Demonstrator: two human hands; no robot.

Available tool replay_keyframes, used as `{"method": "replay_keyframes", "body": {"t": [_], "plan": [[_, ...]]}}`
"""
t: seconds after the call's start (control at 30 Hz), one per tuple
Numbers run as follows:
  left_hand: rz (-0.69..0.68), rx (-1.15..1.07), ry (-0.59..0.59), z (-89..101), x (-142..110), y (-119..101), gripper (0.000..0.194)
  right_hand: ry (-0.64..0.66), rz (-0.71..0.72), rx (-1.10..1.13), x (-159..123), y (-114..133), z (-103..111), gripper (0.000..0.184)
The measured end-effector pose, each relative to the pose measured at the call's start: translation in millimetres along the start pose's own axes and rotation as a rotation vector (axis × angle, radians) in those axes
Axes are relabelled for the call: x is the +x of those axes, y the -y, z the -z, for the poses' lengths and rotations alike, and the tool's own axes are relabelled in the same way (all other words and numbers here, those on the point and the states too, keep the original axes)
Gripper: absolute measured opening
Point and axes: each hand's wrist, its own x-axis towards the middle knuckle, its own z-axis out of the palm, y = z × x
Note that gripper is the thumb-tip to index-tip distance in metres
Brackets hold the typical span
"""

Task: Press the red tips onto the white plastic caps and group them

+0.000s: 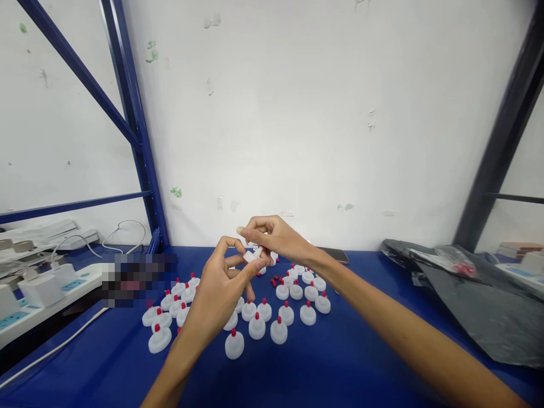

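Observation:
My left hand (221, 283) pinches a translucent white nozzle cap (252, 256) between thumb and fingers, above the table. My right hand (274, 235) comes in from the right, its fingers closed at the same cap. Whatever lies between the right fingertips is mostly hidden. Below and around the hands stand several finished-looking white nozzle caps with red tips (234, 344), upright on the table. A few loose red tips (276, 280) lie among them, behind the front caps.
The blue tabletop (323, 362) meets a white wall (297, 113). Power strips with plugged-in white adapters (46, 289) line the left side, with a cable along the edge. At right lies a dark plastic bag (471, 306). A phone-like dark slab (335, 255) rests behind my right wrist.

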Motion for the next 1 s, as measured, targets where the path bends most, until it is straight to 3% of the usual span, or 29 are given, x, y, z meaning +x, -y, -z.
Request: {"method": "replay_keyframes", "body": {"t": [0.3, 0.57, 0.8, 1.0], "plan": [[-0.002, -0.017, 0.015, 1.5, 2, -1, 0.045, -0.252, 0.105, -0.212, -5, 6, -14, 0.044], [-0.040, -0.097, -0.068, 7.1, 2, 1, 0.042, -0.424, 0.186, -0.094, -4, 3, -26, 0.045], [-0.075, -0.123, -0.168, 10.9, 2, 1, 0.040, -0.253, 0.236, -0.132, -6, 12, -23, 0.023], [-0.053, -0.010, -0.172, 10.8, 5, 3, 0.042, -0.206, 0.189, -0.145, -1, 7, -10, 0.025]]}}
